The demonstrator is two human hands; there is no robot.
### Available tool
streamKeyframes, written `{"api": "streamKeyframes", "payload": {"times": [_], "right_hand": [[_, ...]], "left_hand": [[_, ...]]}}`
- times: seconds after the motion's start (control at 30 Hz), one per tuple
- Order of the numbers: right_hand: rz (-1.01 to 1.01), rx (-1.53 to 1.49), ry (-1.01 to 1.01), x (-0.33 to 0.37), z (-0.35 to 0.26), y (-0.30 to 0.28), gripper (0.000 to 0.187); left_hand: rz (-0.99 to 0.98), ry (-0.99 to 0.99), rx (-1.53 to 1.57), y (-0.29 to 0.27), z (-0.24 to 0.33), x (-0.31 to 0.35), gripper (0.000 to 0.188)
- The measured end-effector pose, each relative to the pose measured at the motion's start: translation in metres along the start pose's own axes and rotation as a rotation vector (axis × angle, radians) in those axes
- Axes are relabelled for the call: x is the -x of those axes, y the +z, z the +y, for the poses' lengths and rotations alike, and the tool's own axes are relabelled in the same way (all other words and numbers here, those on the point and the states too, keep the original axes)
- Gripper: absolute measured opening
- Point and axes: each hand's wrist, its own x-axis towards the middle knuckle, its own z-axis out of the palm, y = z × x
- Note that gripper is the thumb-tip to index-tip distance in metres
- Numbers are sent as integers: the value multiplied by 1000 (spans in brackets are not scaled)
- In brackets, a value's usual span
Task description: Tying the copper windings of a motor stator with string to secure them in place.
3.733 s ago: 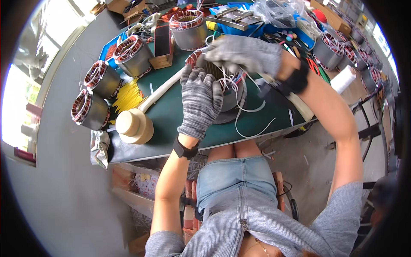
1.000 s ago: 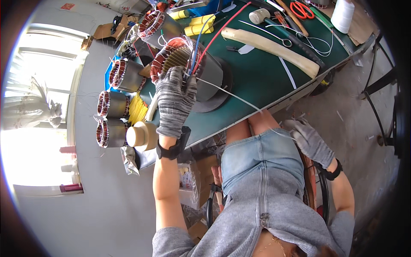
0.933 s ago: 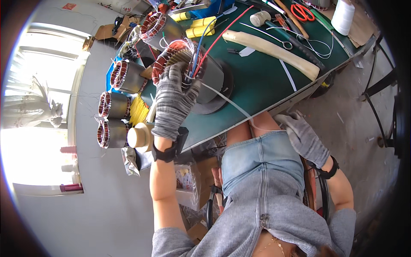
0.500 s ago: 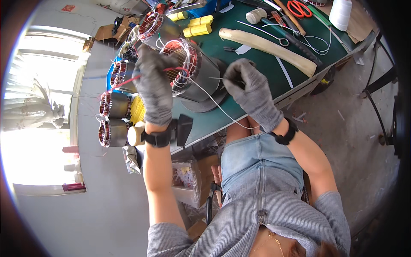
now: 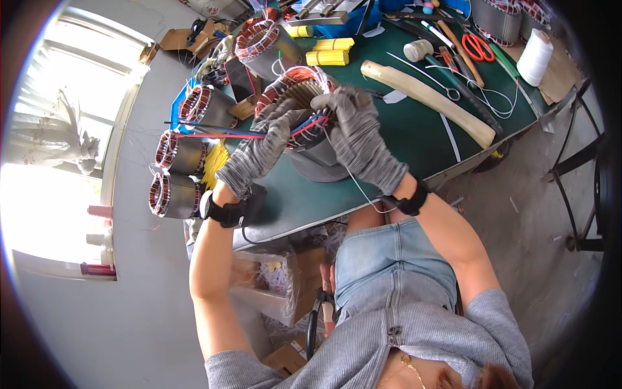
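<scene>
A motor stator (image 5: 315,154) stands upright on a round dark base at the table's near side, its copper windings bound with white cord. My left hand (image 5: 262,148), in a grey knit glove, is closed around red, blue and black lead wires (image 5: 236,134) that stretch leftward from the winding. My right hand (image 5: 361,126), also gloved, presses against the right side of the winding. Its fingers are pinched, and what they hold is hidden. A white cord (image 5: 354,178) runs down from beside my right fingers toward my lap.
More wound stators (image 5: 175,194) stand to the left and behind. On the green table (image 5: 402,152) lie a pale wooden stick (image 5: 427,104), a mallet (image 5: 418,50), red-handled scissors (image 5: 478,47), yellow bundles (image 5: 327,57) and a white thread spool (image 5: 536,58).
My right hand has moved left from beside the stator onto its winding. My left hand has come lower, and the lead wires now stretch out leftward. The view has shifted slightly.
</scene>
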Motion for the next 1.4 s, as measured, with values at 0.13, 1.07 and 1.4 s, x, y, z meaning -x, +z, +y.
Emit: {"api": "streamKeyframes", "payload": {"times": [0.13,1.07,1.4], "right_hand": [[-29,-106,-135,-47,9,-10,41],[1174,-1044,1308,353,9,-472,14],[-225,26,428,14,-7,-111,16]], "left_hand": [[284,43,-587,1,17,4,46],[732,148,241,72,8,7,54],[681,260,209,38,30,1,35]]}}
